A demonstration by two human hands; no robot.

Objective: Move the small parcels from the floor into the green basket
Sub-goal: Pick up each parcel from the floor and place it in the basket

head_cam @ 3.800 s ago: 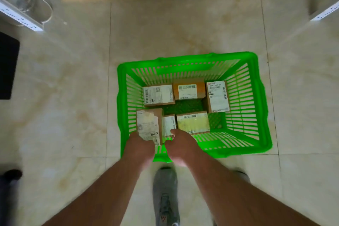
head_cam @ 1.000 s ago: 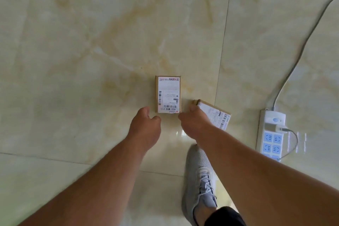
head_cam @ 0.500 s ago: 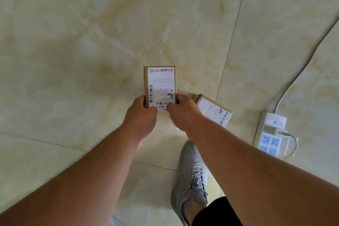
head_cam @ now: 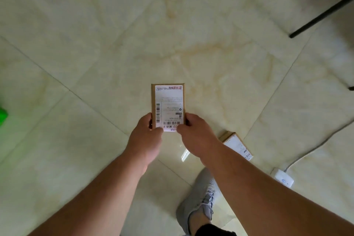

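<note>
Now lifted off floor (head_cam: 76,159): box (head_cam: 167,105), pinched by left hand (head_cam: 146,140) and right hand (head_cam: 197,138). Could slip from thin grip, or miss basket (head_cam: 2,116) far left.

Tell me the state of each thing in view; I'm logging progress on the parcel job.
Held parcel: gripped at its near end by both hands, label up.
Left hand: grips the parcel's left edge.
Right hand: grips its right edge.
Second parcel: lying on the floor, untouched.
Green basket: only a sliver shows at the left edge.
Power strip: lying on the floor, cable attached.
</note>
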